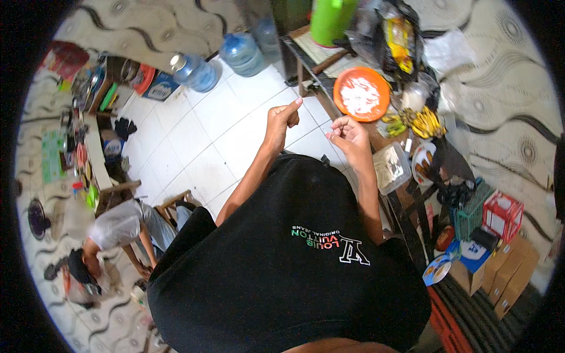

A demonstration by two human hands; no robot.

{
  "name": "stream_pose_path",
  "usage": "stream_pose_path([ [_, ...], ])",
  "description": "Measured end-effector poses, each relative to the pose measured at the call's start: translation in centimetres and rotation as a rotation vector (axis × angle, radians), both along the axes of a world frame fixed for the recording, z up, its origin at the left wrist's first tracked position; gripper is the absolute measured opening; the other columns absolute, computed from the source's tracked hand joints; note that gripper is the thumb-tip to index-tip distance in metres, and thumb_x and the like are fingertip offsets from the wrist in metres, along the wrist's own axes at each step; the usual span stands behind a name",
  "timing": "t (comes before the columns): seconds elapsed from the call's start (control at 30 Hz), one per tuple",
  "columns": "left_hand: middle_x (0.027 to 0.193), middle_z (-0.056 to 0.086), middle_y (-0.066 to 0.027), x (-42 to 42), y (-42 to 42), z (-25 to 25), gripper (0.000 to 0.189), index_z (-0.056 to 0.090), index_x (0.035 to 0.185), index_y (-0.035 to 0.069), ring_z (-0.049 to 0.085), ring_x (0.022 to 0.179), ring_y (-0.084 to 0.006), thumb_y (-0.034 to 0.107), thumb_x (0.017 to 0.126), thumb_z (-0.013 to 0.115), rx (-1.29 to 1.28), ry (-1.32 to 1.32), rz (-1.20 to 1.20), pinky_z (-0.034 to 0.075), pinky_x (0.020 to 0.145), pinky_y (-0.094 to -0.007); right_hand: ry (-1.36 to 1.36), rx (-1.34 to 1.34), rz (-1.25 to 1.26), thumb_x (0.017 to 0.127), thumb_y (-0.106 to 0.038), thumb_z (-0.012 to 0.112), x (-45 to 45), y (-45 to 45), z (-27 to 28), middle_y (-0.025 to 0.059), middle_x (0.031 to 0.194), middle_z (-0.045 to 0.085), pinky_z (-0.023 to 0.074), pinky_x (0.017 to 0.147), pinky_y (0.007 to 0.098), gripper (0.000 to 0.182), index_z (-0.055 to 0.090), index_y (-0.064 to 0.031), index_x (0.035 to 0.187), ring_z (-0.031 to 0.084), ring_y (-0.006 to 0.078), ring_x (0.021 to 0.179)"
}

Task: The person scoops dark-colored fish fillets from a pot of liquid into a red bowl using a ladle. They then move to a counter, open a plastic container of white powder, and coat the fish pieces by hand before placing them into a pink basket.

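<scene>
Above the white tiled floor, my left hand (282, 120) has its fingers curled in and its thumb stretched out; no object shows in it. My right hand (352, 140) is loosely bent, fingers a little apart, and appears to hold nothing. It is close to the near edge of the wooden table (324, 106). Just beyond it on the table is an orange plastic basin (385, 102) with white powder or paste (359, 95) inside. Bunches of yellow bananas (427, 123) lie beside the basin. A clear plastic container (390, 167) with pale contents sits nearest my right forearm.
A green container (333, 20) and black plastic bags (404, 39) stand farther along the table. Two blue water jugs (242, 55) (196, 73) are on the floor ahead. Left, a seated person (119, 227) leans forward near a cluttered table (98, 170). Cardboard boxes (507, 273) are at right.
</scene>
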State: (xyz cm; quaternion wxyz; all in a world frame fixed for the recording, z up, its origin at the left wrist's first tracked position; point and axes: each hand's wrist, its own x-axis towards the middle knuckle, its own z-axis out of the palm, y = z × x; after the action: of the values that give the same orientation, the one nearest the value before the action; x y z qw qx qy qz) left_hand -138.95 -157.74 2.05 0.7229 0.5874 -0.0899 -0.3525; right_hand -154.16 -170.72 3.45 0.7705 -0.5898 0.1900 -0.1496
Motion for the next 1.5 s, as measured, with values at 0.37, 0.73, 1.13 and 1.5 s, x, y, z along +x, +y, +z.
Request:
stream_pose_path([
  [0.37, 0.047, 0.025, 0.0073, 8.4, 11.8, -0.2, 0.053, 0.03, 0.047, 0.017, 0.017, 0.044, -0.0047, 0.024, 0.086, 0.064, 0.004, -0.043, 0.277, 0.013, 0.043, -0.0255, 0.149, -0.176, 0.263, 0.077, 0.001, 0.07, 13.6, 7.8, 4.2, 0.0123, 0.088, 0.069, 0.0504, 0.073, 0.0233, 0.019, 0.068, 0.0055, 0.095, 0.064, 0.0128, 0.079],
  [0.73, 0.048, 0.024, 0.0061, 17.0, 20.9, -0.3, 0.051, 0.028, 0.052, 0.017, 0.017, 0.044, -0.0055, 0.031, 0.093, 0.054, 0.025, -0.02, 0.286, 0.013, 0.041, -0.0252, 0.026, 0.034, 0.165, 0.091, -0.015, 0.058, 22.3, 14.6, 1.6, 0.0138, 0.077, 0.067, 0.0521, 0.07, 0.028, 0.031, 0.058, 0.0106, 0.109, 0.065, 0.0188, 0.069],
  [1.13, 0.051, 0.024, 0.0059, 21.3, 24.4, -1.1, 0.047, 0.027, 0.059, 0.016, 0.017, 0.045, -0.0051, 0.036, 0.097, 0.045, -0.062, 0.01, 0.44, 0.014, 0.04, -0.0239, 0.188, 0.083, 0.136, 0.098, -0.033, 0.044, 27.1, 15.8, 2.4, -0.0058, 0.04, 0.03, 0.0234, 0.031, 0.0201, 0.044, 0.057, 0.0032, 0.078, 0.023, 0.0027, 0.03],
  [1.5, 0.05, 0.025, 0.0064, 28.6, 29.2, -0.1, 0.047, 0.028, 0.057, 0.016, 0.018, 0.044, -0.0046, 0.032, 0.096, 0.048, -0.005, -0.083, 0.706, 0.014, 0.04, -0.0236, 0.129, 0.079, 0.549, 0.095, -0.031, 0.051, 41.9, 17.5, 1.5, -0.0059, 0.05, 0.03, 0.0253, 0.041, 0.0216, 0.044, 0.038, -0.0107, 0.058, 0.028, 0.0043, 0.043],
])
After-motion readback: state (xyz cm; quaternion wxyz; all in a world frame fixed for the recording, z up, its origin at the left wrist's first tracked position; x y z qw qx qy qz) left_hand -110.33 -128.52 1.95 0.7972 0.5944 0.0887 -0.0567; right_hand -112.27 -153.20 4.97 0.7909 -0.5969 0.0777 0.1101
